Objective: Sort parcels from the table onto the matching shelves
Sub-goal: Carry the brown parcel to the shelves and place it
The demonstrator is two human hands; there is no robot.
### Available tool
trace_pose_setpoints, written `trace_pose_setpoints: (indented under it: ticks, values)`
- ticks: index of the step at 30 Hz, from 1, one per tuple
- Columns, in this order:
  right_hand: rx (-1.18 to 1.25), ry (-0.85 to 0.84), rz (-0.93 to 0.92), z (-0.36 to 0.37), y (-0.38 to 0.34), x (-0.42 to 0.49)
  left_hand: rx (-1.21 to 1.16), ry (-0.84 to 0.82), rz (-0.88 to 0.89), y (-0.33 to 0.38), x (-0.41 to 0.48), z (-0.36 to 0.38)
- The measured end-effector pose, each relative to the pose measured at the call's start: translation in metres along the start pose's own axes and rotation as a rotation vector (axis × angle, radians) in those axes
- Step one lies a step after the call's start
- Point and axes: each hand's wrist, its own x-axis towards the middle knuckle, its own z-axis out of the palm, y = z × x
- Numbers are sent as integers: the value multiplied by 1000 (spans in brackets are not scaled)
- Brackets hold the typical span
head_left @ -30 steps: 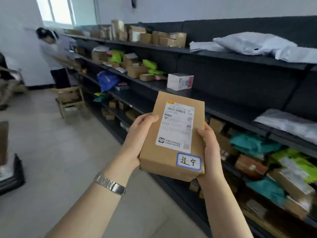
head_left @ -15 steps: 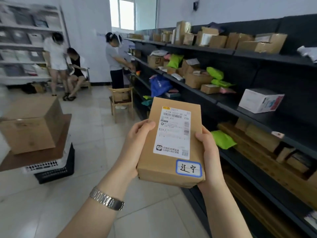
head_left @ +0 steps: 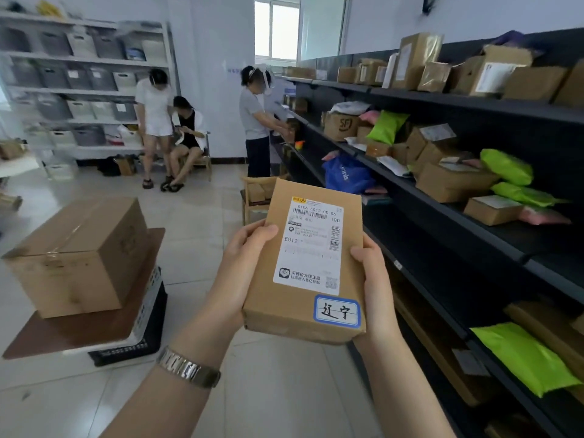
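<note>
Two hands (head_left: 249, 267), parcel (head_left: 308, 263) lengthwise away

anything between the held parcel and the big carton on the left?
Head view: only bare floor tile lies between the held parcel and the big carton. The left hand grips the parcel's near edge, apart from the carton.

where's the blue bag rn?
Head view, right of centre: the blue bag sits on the dark shelving, a lower shelf, just beyond the held parcel.
</note>
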Motion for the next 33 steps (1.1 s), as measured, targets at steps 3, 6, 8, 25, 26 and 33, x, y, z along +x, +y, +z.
trace_pose_setpoints:
  ticks: [3,6,8,25,26,33]
  values:
    - [-15,21,1,12,19,64,-10,-15,-33,-10,69,-3]
    - [-38,41,-25,31,33,135,-19,-61,-36,-14,149,-6]
    - [-45,91,-41,46,41,190,-28,-98,-46,-14,212,-7]
    - [-49,366,-39,38,87,538,40,-281,-241,-61,589,82]
    - [-57,378,-34,31,87,558,47,-282,-248,-68,608,91]
    - [-15,490,-57,2,88,674,81,-366,-276,-87,731,159]
